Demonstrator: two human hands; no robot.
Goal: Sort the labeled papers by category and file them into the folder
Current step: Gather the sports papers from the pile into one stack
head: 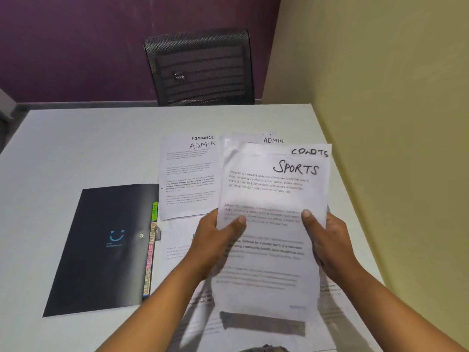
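Observation:
I hold a stack of papers (271, 189) upright above the table, the front sheet headed SPORTS, with another SPORTS sheet and an ADMIN sheet peeking out behind. My left hand (215, 240) grips its left edge and my right hand (327, 237) grips its right edge, thumbs on the front. On the table to the left lies a small pile (189, 179) topped by an ADMIN sheet, with a FINANCE heading showing behind it. A closed black folder (101, 250) with coloured index tabs (149, 250) along its right edge lies further left. More sheets (177, 250) lie under my hands.
A white table (88, 148) fills the view; its right edge runs along a yellow wall (380, 123). A black mesh chair (203, 69) stands behind the far edge, against a purple wall.

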